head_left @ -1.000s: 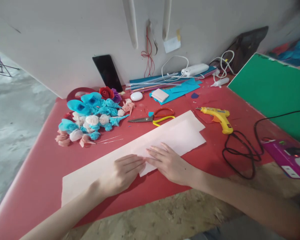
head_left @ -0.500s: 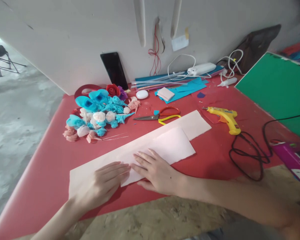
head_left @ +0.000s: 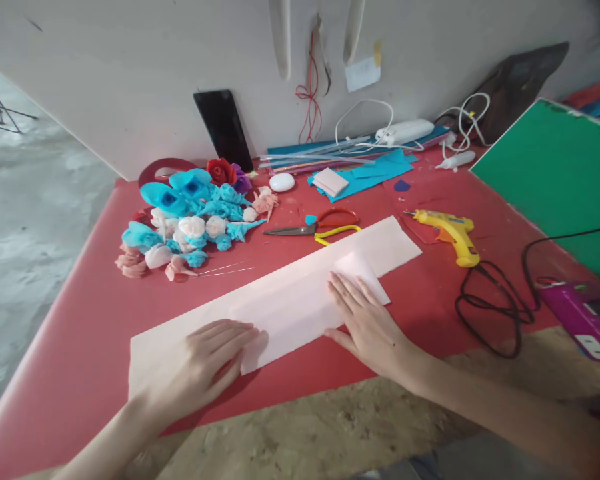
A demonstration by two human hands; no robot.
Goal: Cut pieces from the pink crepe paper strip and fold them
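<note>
A long pale pink paper strip lies slantwise across the red table. On top of it rests a shorter, paler pink piece of paper; whether the two are joined by a fold I cannot tell. My left hand lies flat with fingers stretched over the strip, its fingertips at the left end of the shorter piece. Near that piece's right end, my right hand presses down with fingers extended and thumb apart. Just beyond the strip are scissors with red and yellow handles.
Blue, white and pink paper flowers are heaped at the left. A yellow glue gun lies right of the strip, its black cord looping toward a purple power box. A black phone leans on the wall. A green board stands right.
My right hand has slid right along the shorter paper, away from my left hand. The left hand stays in nearly the same place. The view has shifted slightly.
</note>
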